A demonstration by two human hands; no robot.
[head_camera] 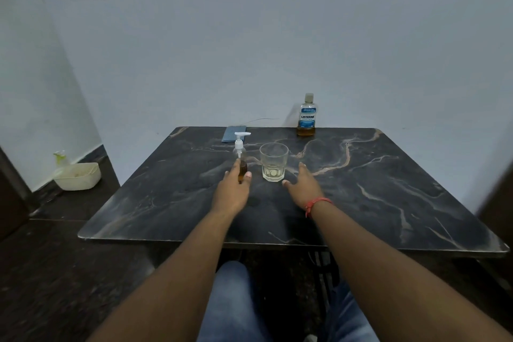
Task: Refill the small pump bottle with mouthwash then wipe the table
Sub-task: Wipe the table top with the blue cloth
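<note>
The small pump bottle (240, 150) has a white pump head and a clear body with a little amber liquid at the bottom. It stands upright at the table's middle. My left hand (232, 192) wraps its lower part, fingers on the left and thumb on the right. The mouthwash bottle (306, 115), with a blue label and amber liquid low inside, stands at the far edge against the wall. My right hand (302, 185) hovers flat and open just right of a clear glass (273, 161), apart from it. A folded blue cloth (234, 133) lies at the far edge.
The dark marble table (388, 203) is pushed against a white wall. The glass holds a little pale liquid and stands right beside the pump bottle. A white tub (79, 176) with a spray bottle sits on the floor to the left.
</note>
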